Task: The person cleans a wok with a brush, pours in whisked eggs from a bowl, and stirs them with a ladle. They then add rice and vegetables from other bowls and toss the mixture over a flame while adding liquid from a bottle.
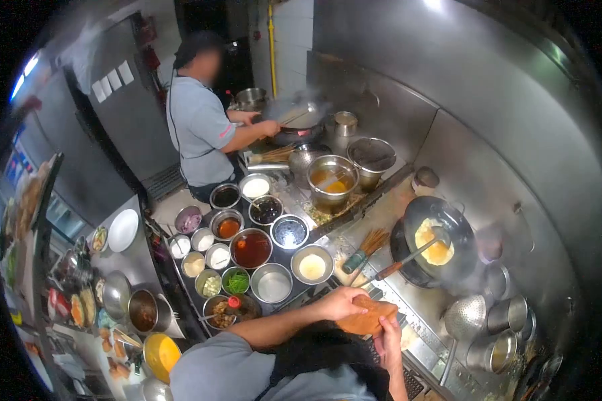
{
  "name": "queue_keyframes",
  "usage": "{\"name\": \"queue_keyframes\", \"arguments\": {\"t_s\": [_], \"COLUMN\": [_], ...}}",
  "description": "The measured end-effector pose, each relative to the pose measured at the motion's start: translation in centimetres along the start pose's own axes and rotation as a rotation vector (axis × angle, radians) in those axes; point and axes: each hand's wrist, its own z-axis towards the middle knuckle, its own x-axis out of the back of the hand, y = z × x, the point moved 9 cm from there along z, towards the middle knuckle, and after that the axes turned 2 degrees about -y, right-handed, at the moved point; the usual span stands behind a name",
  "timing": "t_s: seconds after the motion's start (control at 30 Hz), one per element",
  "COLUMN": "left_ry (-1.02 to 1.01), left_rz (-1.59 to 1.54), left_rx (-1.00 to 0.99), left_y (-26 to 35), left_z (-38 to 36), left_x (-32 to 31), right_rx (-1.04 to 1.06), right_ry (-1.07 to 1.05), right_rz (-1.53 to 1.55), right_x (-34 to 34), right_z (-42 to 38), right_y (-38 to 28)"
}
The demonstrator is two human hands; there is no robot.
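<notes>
My left hand (341, 302) and my right hand (388, 342) both grip a folded orange-brown cloth (368, 318) just in front of my chest, at the stove's front edge. Right of my hands a black wok (458, 220) sits on the burner with a yellow egg patty (433, 248) in it. A ladle (408, 257) with a wooden handle rests in the wok, its handle pointing toward my hands. Neither hand touches it.
Several steel bowls of sauces and seasonings (251, 248) fill the counter to the left. A bamboo brush (364, 248) lies by the wok. A co-worker (201, 127) stirs another wok (294, 117) at the back. A strainer (465, 315) and steel pots (508, 314) stand at the right.
</notes>
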Motion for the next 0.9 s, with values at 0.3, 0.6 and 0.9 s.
{"name": "queue_keyframes", "arguments": {"t_s": [0.3, 0.6, 0.9], "left_ry": [0.015, -0.373, 0.049], "left_rz": [-0.474, -0.568, 1.212], "left_rx": [0.189, 0.333, 0.063], "left_y": [-1.2, -0.3, -3.1], "left_z": [0.1, 5.3, 25.2], "left_x": [-5.3, -16.8, -6.2], "right_rx": [0.350, 0.229, 0.061], "right_ry": [0.366, 0.233, 0.313], "right_rz": [-1.018, -0.671, 0.260], "right_x": [1.4, 5.9, 20.3], "right_z": [-3.4, -8.2, -15.5], "right_y": [-3.5, -7.2, -7.4]}}
